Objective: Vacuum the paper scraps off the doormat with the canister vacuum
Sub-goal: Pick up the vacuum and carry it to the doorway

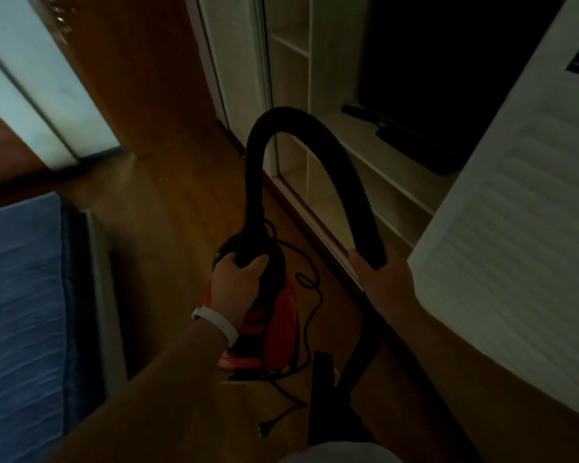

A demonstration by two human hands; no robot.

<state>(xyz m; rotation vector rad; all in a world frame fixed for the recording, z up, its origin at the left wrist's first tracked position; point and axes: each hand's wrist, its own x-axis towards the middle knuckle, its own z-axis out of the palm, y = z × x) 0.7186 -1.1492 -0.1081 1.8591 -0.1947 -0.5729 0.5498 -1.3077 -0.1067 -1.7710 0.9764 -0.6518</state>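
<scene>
Dim room. Blue-covered bed (20,295) left of the left hand (238,282), white shelf unit (318,95) beyond both hands. Wooden floor (168,208) below. Black corrugated hose (291,118) arches up between the hands. Red canister vacuum (274,325) sits on the floor directly under the left hand, whose fingers wrap the hose end at the canister top. Right hand (378,275) curled round the hose's other end. Dark wand piece (321,396) under the right forearm. Black cord (310,315) loops right of the canister, plug (264,429) lying loose. White wristband (219,324) on the left wrist.
</scene>
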